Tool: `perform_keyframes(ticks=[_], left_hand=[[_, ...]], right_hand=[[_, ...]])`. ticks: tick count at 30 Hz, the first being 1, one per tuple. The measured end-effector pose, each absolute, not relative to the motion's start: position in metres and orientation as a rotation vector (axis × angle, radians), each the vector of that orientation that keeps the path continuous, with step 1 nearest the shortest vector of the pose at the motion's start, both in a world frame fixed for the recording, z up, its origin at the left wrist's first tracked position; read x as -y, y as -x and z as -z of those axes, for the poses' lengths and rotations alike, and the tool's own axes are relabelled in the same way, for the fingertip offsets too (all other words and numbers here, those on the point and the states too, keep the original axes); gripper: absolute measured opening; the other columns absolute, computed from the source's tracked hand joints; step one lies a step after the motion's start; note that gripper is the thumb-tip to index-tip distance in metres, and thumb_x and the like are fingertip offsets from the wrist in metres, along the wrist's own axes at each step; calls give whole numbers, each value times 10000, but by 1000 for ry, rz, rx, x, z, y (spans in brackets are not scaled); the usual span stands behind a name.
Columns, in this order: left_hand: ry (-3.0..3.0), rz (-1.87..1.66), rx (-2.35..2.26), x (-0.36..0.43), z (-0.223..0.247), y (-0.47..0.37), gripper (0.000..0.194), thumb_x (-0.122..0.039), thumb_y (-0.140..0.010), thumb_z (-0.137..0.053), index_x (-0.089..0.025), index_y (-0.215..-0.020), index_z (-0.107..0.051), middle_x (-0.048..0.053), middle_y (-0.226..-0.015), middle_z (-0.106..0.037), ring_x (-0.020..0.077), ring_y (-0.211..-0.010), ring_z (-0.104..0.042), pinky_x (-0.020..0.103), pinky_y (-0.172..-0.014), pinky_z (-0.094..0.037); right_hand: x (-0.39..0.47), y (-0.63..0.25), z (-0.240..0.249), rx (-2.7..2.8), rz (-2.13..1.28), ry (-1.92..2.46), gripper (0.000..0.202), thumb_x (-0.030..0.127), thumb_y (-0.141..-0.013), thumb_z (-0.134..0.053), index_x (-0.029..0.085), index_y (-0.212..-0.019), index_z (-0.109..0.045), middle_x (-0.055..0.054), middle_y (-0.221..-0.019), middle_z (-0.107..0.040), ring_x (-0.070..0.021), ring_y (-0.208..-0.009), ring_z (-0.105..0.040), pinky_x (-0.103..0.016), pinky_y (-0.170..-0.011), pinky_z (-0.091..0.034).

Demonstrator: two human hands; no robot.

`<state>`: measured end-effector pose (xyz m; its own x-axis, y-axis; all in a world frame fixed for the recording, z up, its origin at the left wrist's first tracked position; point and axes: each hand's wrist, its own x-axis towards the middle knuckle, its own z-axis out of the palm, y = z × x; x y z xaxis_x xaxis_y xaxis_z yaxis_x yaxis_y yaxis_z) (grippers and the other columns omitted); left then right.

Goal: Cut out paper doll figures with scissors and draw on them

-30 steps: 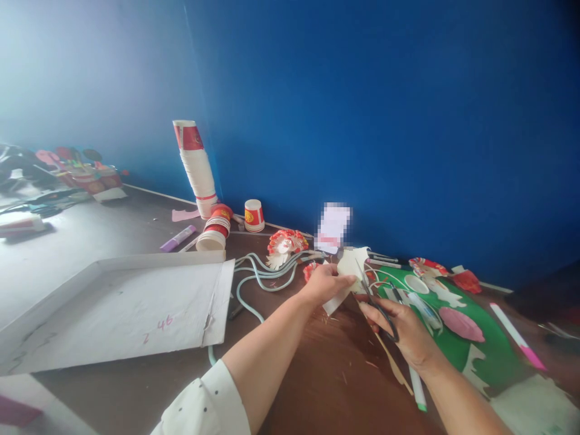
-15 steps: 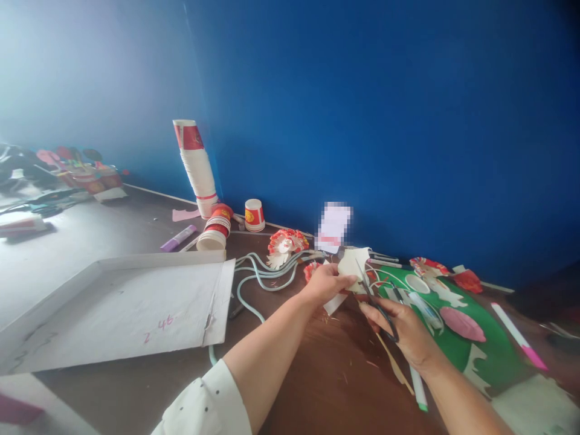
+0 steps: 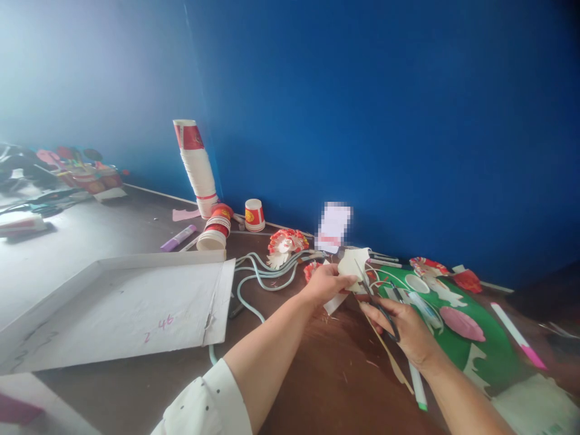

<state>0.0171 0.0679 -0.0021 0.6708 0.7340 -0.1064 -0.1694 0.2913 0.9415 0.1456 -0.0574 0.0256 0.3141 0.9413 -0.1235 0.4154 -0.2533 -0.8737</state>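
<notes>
My left hand (image 3: 330, 281) pinches a piece of cream paper (image 3: 350, 266) by its near left edge, thumb on top. In my right hand (image 3: 401, 326) is a pair of scissors (image 3: 378, 307) with dark handles, its fingers through the loops. The scissor blades lie over the right part of the paper; whether they are cutting into it cannot be made out. Below the left hand lies a white paper strip (image 3: 334, 304). A red and white cut cup (image 3: 312, 270) is partly hidden behind that hand. A thin pale strip (image 3: 390, 356) runs along the table under the right hand.
A white box lid (image 3: 181, 308) lies at left, with light blue cable (image 3: 254, 281) beside it. Stacked paper cups (image 3: 199, 175) lean near the blue wall. One cup (image 3: 254, 215) stands upside down. A green sheet (image 3: 493, 356) holds scraps and a pink disc (image 3: 462, 324); markers (image 3: 516, 332) lie around.
Both hands stay in nearly the same place. The scissors and the right hand's fingers have shifted very slightly against the paper.
</notes>
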Motion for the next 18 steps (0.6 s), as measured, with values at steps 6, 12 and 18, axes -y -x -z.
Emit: perform_keyframes(ticks=[6,12,18], left_hand=[[-1144,-656,-619,-70,6,-17,245,-340,-681,-748,-139,-799,-670,42,-760,-663,122,-667,-600,254,-694,-489],[-1159,-657,-613,-71,6,-17,271,-354,-672,-755,-134,-803,-669,46,-765,-662,135,-693,-608,270,-717,-494],[-1175,-645,-638,-70,4,-15,272,-367,-675,-754,-134,-786,-669,43,-743,-659,130,-680,-604,266,-717,-490]], right_hand=[[58,-147,-26,1195,-881,1839,424,532,-706,-682,207,-966,-767,23,-542,-554,-142,-519,-499,-264,-509,-406],[56,-147,-27,1211,-865,1871,458,531,-702,-679,191,-996,-764,11,-550,-557,-156,-534,-506,-280,-517,-413],[59,-145,-30,1187,-867,1857,440,520,-691,-691,191,-971,-772,12,-543,-553,-147,-519,-504,-268,-499,-416]])
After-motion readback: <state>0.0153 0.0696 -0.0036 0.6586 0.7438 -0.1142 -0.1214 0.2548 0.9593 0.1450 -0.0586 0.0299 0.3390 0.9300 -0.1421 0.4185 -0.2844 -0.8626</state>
